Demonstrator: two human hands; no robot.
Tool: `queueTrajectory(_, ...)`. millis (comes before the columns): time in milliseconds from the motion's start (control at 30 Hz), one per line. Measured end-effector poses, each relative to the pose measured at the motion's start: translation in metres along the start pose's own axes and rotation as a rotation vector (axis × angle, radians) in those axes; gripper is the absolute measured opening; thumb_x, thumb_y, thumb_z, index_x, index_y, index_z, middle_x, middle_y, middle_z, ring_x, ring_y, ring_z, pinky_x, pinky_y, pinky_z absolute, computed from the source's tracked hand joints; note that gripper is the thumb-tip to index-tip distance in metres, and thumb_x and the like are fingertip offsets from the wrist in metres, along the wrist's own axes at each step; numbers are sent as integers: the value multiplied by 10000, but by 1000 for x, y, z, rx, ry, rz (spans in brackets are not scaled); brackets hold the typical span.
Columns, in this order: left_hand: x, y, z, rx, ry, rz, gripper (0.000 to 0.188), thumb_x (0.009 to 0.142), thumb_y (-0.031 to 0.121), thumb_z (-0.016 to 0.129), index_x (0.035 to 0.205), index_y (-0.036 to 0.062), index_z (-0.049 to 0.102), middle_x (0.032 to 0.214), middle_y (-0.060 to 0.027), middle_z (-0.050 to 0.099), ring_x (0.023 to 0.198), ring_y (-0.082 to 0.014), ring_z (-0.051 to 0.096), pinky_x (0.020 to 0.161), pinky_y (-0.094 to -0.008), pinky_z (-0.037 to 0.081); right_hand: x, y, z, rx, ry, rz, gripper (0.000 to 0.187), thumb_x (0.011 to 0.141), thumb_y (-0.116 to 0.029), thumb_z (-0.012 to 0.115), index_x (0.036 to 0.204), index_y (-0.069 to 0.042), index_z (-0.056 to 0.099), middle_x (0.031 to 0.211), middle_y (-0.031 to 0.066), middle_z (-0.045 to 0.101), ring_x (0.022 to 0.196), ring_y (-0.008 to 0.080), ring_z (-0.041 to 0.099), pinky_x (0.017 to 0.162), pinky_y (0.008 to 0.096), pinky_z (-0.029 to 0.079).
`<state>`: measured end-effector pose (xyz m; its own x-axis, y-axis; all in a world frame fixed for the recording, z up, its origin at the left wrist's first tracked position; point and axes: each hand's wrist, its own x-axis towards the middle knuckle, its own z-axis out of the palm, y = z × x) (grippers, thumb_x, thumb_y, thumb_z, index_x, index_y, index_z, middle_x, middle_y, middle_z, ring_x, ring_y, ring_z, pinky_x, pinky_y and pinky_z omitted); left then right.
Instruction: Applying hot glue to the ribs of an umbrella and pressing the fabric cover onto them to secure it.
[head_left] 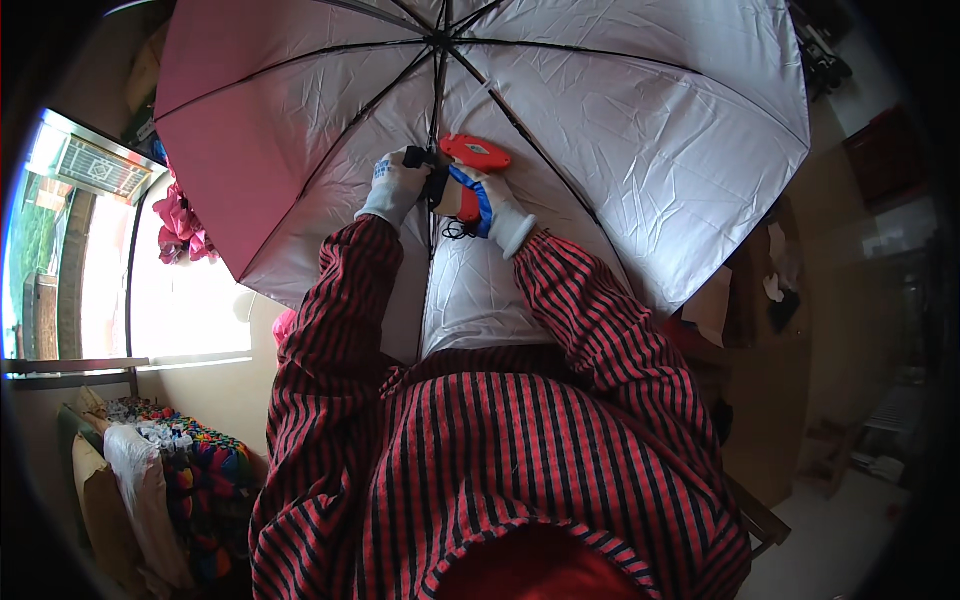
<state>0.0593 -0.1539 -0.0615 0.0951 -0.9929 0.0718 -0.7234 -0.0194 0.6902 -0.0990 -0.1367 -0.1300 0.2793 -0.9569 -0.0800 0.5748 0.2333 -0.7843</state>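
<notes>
Silver-lined umbrella [640,130], open, fills the far middle, its hollow side facing the person; its long axis, the black shaft [437,95], runs from the far hub [438,41] nearly straight toward the person. The white-gloved left hand [392,190] is closed around a black handle [436,186] in line with the shaft; the gloved right hand [505,215], just right, grips a red handheld tool [475,152], exact kind unclear. Steadying the handle while keeping the tool off the lining seems wise.

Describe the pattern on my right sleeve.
The right sleeve has red and black stripes; the head view shows it best.
</notes>
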Motion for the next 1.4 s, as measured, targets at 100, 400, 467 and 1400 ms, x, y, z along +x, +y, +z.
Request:
queueTrajectory(100,1,0,-1,-171,-64,-54,194,761,164,659,915,49,689,795,-146,684,734,-261,672,664,-352,521,0,-5,-7,-774,-96,-426,320,817,-105,586,1130,-42,559,1131,27,610,1025,169,590,885,314,485)
queueTrajectory(400,-1,3,-4,-206,-57,-49,175,778,124,654,903,2,671,715,-105,665,647,-193,650,590,-325,512,15,-22,-6,-62,-194,221,210,840,-161,563,1039,-93,573,1029,35,629,965,189,599,846,331,476)
queueTrajectory(467,-2,5,-6,-166,-80,-24,157,788,119,634,890,6,672,704,-110,662,639,-192,646,582,-326,508,22,-23,-5,-15,-191,299,187,846,-177,562,1016,-101,578,1001,38,635,944,191,605,828,335,480)
queueTrajectory(1400,-54,-7,-1,168,-371,-288,321,719,265,720,874,-14,691,772,-152,688,706,-240,684,640,-339,537,-141,33,62,-88,473,442,315,798,-206,695,1038,-44,570,855,68,625,664,197,613,591,338,502)
